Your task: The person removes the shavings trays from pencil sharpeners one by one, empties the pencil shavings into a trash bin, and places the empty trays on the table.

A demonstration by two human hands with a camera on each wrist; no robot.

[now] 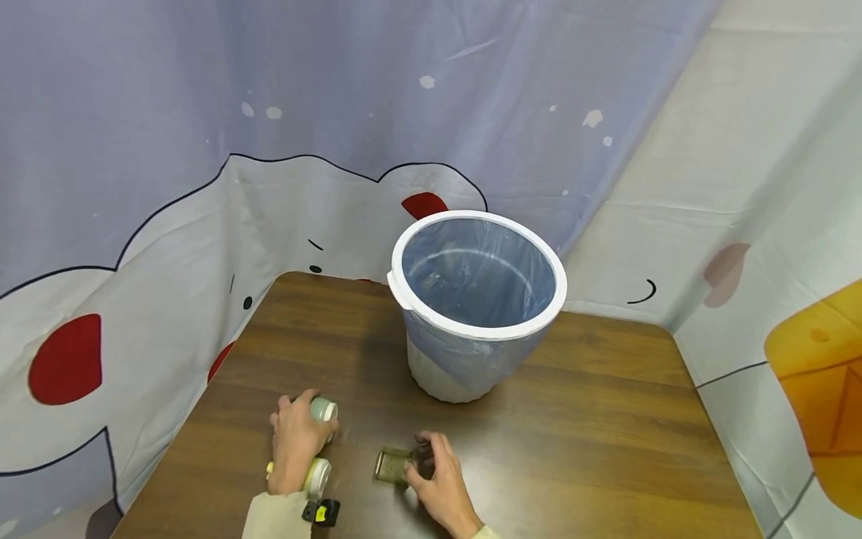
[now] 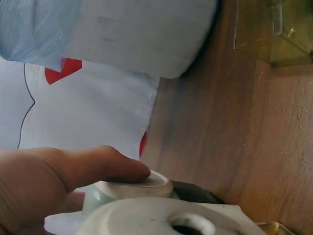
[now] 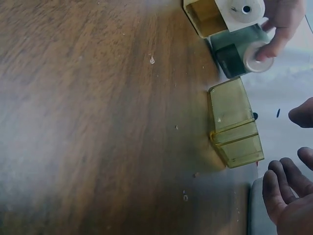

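My left hand (image 1: 295, 434) grips a pale green pencil sharpener (image 1: 323, 409) with a white round front, at the table's left side. In the left wrist view the thumb (image 2: 112, 169) presses on that front. Under the left wrist stands a yellow pencil sharpener (image 1: 318, 476) with a white face and a hole (image 2: 190, 223) in it. A see-through amber box (image 1: 392, 466), like a shavings drawer, lies on the table right of them. Beside the box, my right hand (image 1: 441, 479) has loosely bent fingers and holds nothing. In the right wrist view a gap shows between its fingertips and the box.
A white bin (image 1: 444, 370) lined with a bluish plastic bag stands behind the hands on the wooden table (image 1: 606, 419). Small light crumbs (image 3: 186, 198) are scattered on the tabletop. A printed curtain (image 1: 350, 90) hangs around the table's back and sides.
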